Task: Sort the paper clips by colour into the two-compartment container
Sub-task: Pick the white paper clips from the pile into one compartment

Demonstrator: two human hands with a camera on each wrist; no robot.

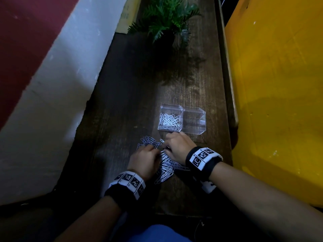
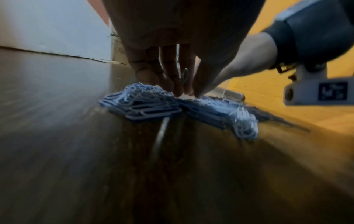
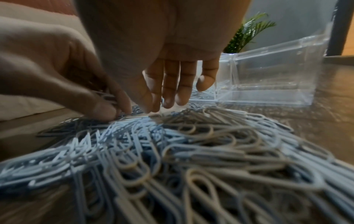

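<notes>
A heap of pale blue and white paper clips point(image 1: 166, 167) lies on the dark wooden table, with a smaller blue cluster point(image 1: 148, 141) just beyond it. My left hand point(image 1: 157, 151) reaches down onto the heap; in the left wrist view its fingertips point(image 2: 178, 92) bunch on the clips and a single grey-looking clip point(image 2: 184, 75) stands among them. My right hand point(image 1: 166, 145) hovers beside it, fingers point(image 3: 168, 100) hanging straight and brushing the pile point(image 3: 191, 151). The clear two-compartment container point(image 1: 182, 109) stands just past the hands, with white clips point(image 1: 168, 120) in its left half and nothing in its right.
A potted fern point(image 1: 166, 20) stands at the far end of the narrow table. A white slab point(image 1: 52, 102) borders the left side and a yellow surface point(image 1: 279, 102) the right. Bare wood point(image 1: 139, 84) lies between container and plant.
</notes>
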